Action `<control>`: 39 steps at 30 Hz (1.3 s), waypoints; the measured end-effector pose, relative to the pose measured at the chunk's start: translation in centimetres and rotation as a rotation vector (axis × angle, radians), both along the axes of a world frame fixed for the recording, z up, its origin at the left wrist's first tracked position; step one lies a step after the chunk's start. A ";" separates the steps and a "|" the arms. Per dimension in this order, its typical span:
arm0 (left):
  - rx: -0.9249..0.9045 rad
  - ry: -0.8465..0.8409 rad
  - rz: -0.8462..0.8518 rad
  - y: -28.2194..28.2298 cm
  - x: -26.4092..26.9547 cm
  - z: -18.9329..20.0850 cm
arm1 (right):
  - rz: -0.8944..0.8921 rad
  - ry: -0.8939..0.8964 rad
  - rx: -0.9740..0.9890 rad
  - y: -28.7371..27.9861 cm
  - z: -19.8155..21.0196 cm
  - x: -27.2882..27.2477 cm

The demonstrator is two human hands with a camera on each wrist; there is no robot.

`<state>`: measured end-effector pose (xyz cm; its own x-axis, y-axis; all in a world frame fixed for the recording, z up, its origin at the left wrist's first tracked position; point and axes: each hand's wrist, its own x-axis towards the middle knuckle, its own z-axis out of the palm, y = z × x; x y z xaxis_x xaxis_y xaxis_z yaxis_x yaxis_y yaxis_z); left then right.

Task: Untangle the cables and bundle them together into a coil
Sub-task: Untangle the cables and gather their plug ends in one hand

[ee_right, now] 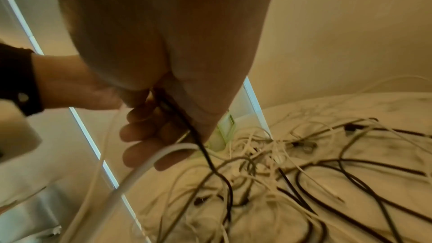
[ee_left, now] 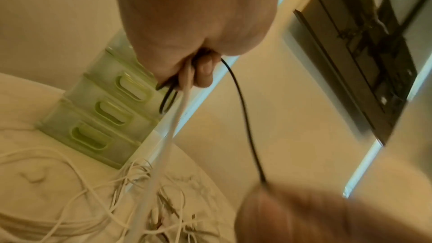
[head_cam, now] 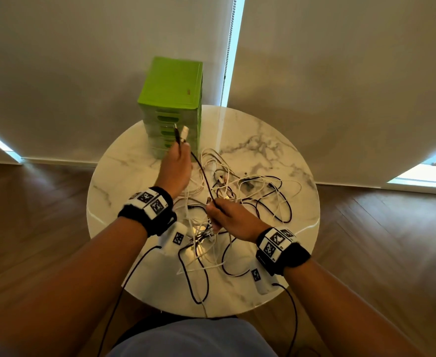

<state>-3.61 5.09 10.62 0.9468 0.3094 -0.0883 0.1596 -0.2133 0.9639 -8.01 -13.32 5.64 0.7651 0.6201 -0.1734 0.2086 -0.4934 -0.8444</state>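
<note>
A tangle of black and white cables (head_cam: 240, 197) lies on the round marble table (head_cam: 124, 176). My left hand (head_cam: 177, 161) is raised over the table's back and grips the plug ends of a black cable (head_cam: 202, 173) and a white cable (ee_left: 174, 121). The black cable runs taut down to my right hand (head_cam: 224, 215), which pinches it above the pile. In the right wrist view that black cable (ee_right: 198, 139) passes through the curled fingers (ee_right: 140, 136), and a thick white cable (ee_right: 145, 165) crosses under them.
A green plastic drawer unit (head_cam: 171, 104) stands at the table's back edge, just behind my left hand. Window blinds with a bead chain (head_cam: 228, 50) hang behind it. Wooden floor surrounds the table. Thin black sensor leads run from both wristbands.
</note>
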 end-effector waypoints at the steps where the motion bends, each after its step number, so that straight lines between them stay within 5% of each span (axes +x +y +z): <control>1: 0.034 -0.031 0.053 0.6 0.3 0.1 | -0.010 0.013 0.010 -0.2 -0.4 -0.2; 6: 0.152 -0.146 0.127 2.1 -0.4 -1.3 | -0.056 0.116 0.107 -0.6 0.0 -0.4; 11: -0.567 -0.029 -0.013 -0.2 -0.9 0.2 | -0.128 0.009 -0.062 -1.5 -0.8 0.5; 14: -0.697 -0.020 -0.128 -1.4 -1.5 1.1 | -0.209 -0.130 -0.242 -2.9 -1.3 2.5; 18: -0.797 -0.132 -0.048 -0.2 -0.8 3.1 | -0.118 -0.141 -0.309 -4.5 -2.2 3.3; 21: -0.749 -0.222 0.079 2.4 0.1 4.5 | -0.021 -0.039 -0.323 -6.1 -3.4 2.5; 23: -0.595 -0.234 0.095 3.7 0.2 4.6 | -0.128 -0.033 -0.238 -7.1 -3.7 2.3; 27: 0.024 -0.112 -0.196 2.3 -2.4 2.9 | -0.240 -0.073 -0.152 -6.1 -2.5 3.6; 30: 0.197 0.082 -0.393 0.0 -3.9 0.5 | -0.225 -0.207 -0.147 -3.5 -0.3 4.1; 32: 0.140 0.236 -0.419 -1.0 -3.7 -0.7 | -0.195 -0.324 -0.109 -2.1 0.9 4.1; 36: -0.447 0.425 -0.443 -1.5 -3.3 -1.6 | -0.049 -0.516 -0.191 -0.2 1.8 3.3; 39: -0.360 0.320 -0.377 -1.6 -3.2 -1.2 | 0.002 -0.415 -0.195 0.1 1.9 2.6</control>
